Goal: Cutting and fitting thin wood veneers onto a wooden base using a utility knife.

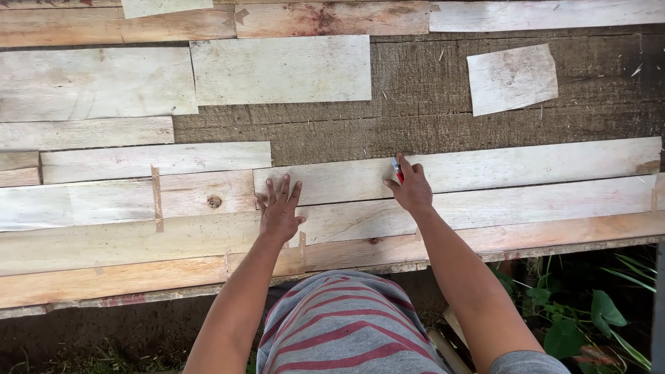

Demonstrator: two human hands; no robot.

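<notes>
My left hand [279, 211] lies flat, fingers spread, on a pale thin wood strip [519, 166] at its left end, where it meets a knotted strip [201, 197]. My right hand [410, 187] rests on the same pale strip a little to the right, pinching a small red and blue tool [397, 168] whose tip touches the wood. Both strips lie among several thin wood sheets on a dark rough board surface [429, 104].
More veneer pieces cover the surface: a rectangular sheet [280, 69], a small loose piece [511, 78] at upper right, long strips [138, 239] toward the near edge. Brown tape patches [156, 197] join some strips. Green plants [589, 318] grow below right.
</notes>
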